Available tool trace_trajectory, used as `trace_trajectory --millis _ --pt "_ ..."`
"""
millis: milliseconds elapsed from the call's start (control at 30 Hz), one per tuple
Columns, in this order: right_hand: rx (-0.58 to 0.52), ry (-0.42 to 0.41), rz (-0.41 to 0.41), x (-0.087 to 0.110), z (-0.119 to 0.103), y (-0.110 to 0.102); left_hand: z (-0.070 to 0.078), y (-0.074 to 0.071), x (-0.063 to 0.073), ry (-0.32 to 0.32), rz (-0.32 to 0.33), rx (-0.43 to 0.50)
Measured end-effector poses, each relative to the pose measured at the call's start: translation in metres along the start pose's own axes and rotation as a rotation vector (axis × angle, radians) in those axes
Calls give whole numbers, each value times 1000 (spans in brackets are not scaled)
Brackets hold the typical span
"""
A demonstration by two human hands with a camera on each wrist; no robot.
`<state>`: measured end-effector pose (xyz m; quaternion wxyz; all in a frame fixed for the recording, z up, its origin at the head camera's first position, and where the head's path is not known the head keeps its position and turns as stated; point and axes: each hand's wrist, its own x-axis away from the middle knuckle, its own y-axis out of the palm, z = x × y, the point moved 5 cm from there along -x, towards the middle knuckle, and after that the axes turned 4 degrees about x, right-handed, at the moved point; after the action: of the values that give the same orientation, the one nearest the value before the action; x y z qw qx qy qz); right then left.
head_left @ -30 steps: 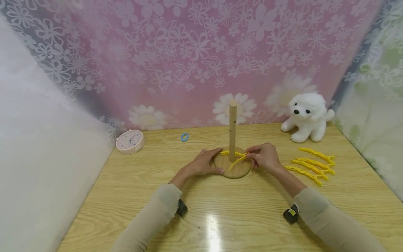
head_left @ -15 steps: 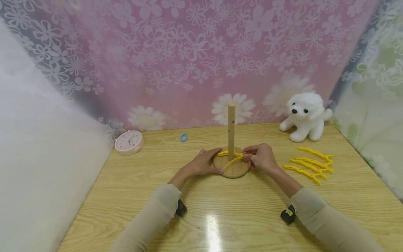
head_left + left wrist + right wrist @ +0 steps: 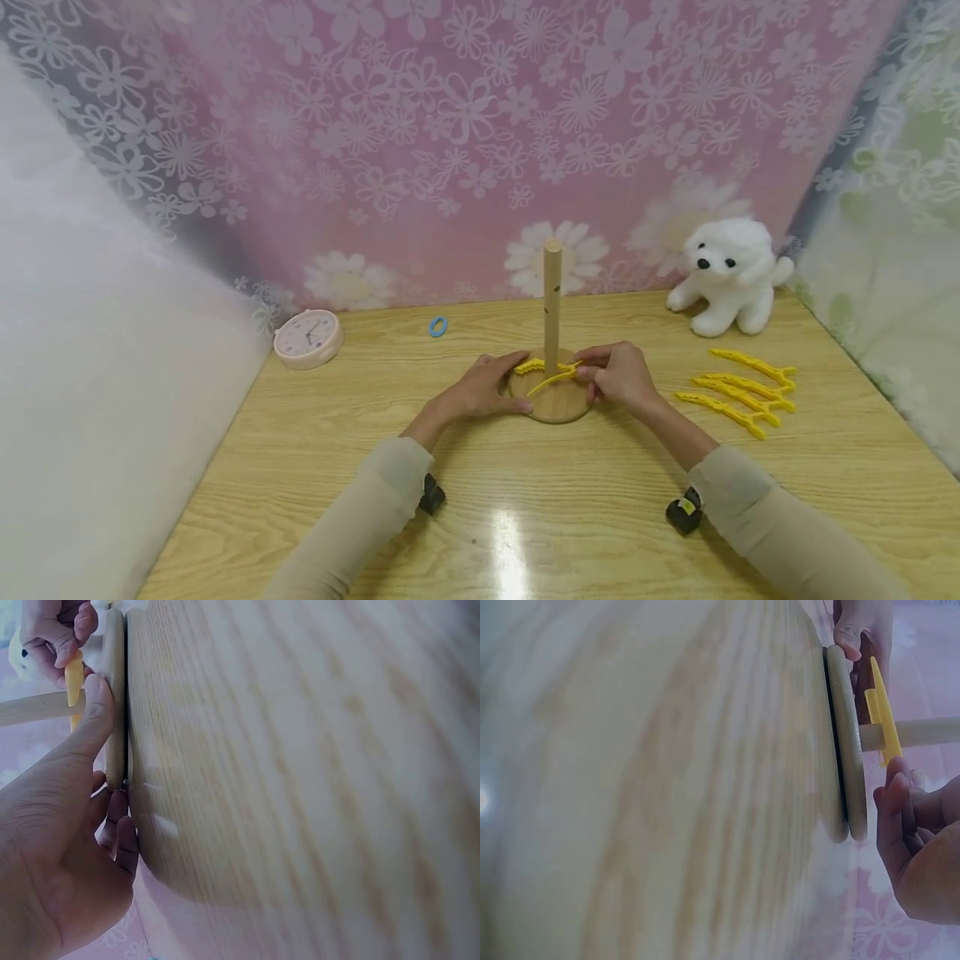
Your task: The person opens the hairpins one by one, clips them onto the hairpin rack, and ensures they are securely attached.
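Note:
A round wooden base (image 3: 558,408) with an upright wooden post (image 3: 552,308) stands on the table. My left hand (image 3: 483,387) grips the base's left edge, thumb on the near side and fingers behind; the left wrist view shows the thumb (image 3: 96,712) along its rim. My right hand (image 3: 618,375) pinches the joined end of a yellow forked plastic piece (image 3: 550,382). Its two arms pass on either side of the post, low over the base. In the right wrist view this yellow piece (image 3: 886,720) crosses the post close to the base.
Several similar yellow forked pieces (image 3: 738,392) lie on the table to the right. A white plush dog (image 3: 727,279) sits at the back right. A pink clock (image 3: 309,338) and a blue ring (image 3: 438,326) lie toward the back left, before a floral curtain (image 3: 450,150).
My right hand has moved slightly left with the yellow piece, whose near arm has swung toward my left thumb. My left hand keeps its hold on the base.

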<state>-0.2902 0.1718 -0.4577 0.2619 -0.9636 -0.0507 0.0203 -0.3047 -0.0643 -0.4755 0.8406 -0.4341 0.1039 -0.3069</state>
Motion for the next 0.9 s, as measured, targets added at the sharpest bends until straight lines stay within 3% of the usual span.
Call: trace_trajectory --millis 500,900 --pt "-10 -4 -3 4 1 -4 -3 0 -1 -35 -8 -5" --pt "-17 8 -64 5 4 -4 -1 1 -2 -31 -12 9"
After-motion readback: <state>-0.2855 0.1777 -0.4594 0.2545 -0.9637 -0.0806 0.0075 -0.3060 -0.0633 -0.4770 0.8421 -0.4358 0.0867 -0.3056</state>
